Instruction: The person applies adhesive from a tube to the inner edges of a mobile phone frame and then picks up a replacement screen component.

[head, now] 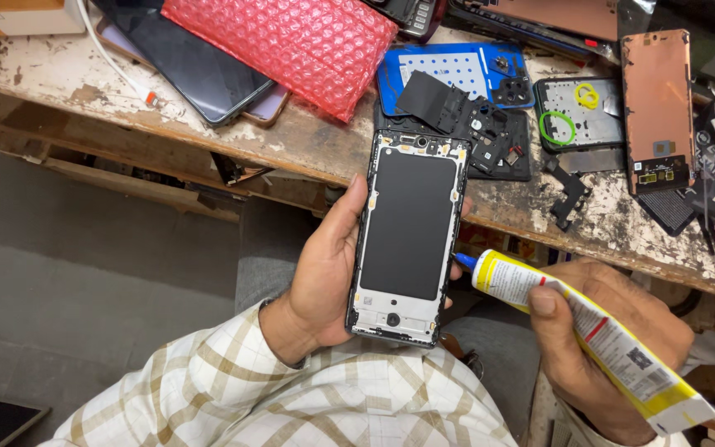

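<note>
While cradled upright in the left hand [324, 281], opened phone frame [407, 236] facing up, black battery panel showing, held out over the lap just off the tabletop [308, 141] edge. Left grip clamped on the frame, thumb up its left side, fingertips peeking round the right. Right hand [614, 348] wrapped tight on a yellow-and-white glue tube [589, 331], thumb pressed on top, blue nozzle [465, 261] right at the frame's right edge, touching or just short, hard to tell. Checked sleeve [308, 397] below. Up on the worn tabletop: black inner cover pieces [473, 124] just beyond the frame's top, blue phone back [448, 70] behind them, another stripped frame with green ring [558, 128] and yellow ring [587, 96], copper-backed screen [657, 108] beside it, red bubble-wrap pouch [291, 41], dark phones [200, 70] far left.
</note>
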